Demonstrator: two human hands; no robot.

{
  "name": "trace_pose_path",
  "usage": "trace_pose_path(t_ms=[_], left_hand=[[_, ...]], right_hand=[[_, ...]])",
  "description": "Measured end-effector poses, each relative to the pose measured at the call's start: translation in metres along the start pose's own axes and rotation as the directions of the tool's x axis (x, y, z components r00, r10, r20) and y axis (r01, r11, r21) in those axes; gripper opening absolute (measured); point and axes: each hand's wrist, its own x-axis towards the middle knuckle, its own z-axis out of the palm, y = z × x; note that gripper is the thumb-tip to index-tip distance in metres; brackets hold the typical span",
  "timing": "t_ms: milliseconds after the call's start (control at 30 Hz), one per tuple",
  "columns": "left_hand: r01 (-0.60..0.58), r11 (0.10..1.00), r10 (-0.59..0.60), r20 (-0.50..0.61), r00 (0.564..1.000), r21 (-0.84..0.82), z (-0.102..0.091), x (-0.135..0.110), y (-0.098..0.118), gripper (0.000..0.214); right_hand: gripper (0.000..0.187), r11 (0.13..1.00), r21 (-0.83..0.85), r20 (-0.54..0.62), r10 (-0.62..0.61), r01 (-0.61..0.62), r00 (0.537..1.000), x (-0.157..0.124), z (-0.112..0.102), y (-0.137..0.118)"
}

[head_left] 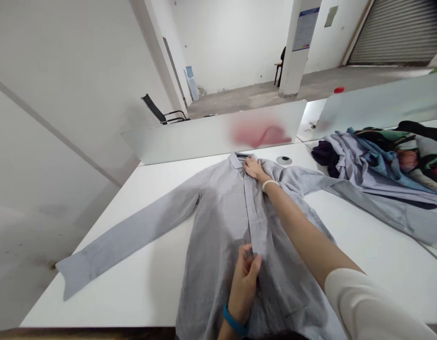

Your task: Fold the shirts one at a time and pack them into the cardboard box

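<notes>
A grey long-sleeved collared shirt [221, 208] lies front up on the white table, its sleeves stretched out to both sides. Partway down the button placket, my left hand [244, 271], with a blue band at the wrist, pinches the placket's edge between thumb and fingers. Farther up, just below the collar [235, 160], rests my right hand [252, 166], fingers laid on the cloth and thumb apart. A beaded bracelet [269, 184] circles that wrist. Wrinkles run through the shirt's right half, and its hem passes out of view at the bottom.
A pile of mixed clothes [377, 160] sits at the table's right, close to the shirt's sleeve. Along the back edge of the white table [133, 198] stands a frosted divider [190, 139]. A round cable grommet [284, 160] lies behind the shirt's shoulder.
</notes>
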Motion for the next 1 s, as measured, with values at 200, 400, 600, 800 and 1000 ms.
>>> trace_pose_path(t_ms=[200,400,600,800,1000], left_hand=[[-0.067,0.988,0.061,0.044,0.997,0.136,-0.003,-0.002,-0.008,0.054],[-0.114,0.948,0.09,0.095,0.991,0.297,-0.002,-0.003,-0.012,0.043],[-0.122,0.904,0.098,0.078,0.992,0.409,-0.002,-0.005,-0.013,0.04],[-0.113,0.86,0.091,0.069,0.993,0.498,0.0,-0.004,-0.015,0.039],[-0.097,0.837,0.093,0.034,0.995,0.538,0.0,-0.003,-0.014,0.04]], right_hand=[[0.032,0.944,-0.127,-0.099,-0.318,0.305,0.943,-0.015,-0.009,-0.008],[0.034,0.939,-0.167,-0.046,-0.313,0.301,0.949,-0.016,-0.012,-0.01],[0.037,0.971,-0.168,-0.048,-0.181,0.171,0.982,-0.009,-0.005,-0.007],[0.035,0.978,-0.164,-0.076,-0.142,0.128,0.987,-0.007,-0.001,-0.005],[0.033,0.952,-0.138,-0.154,-0.292,0.272,0.944,-0.014,-0.011,-0.007]])
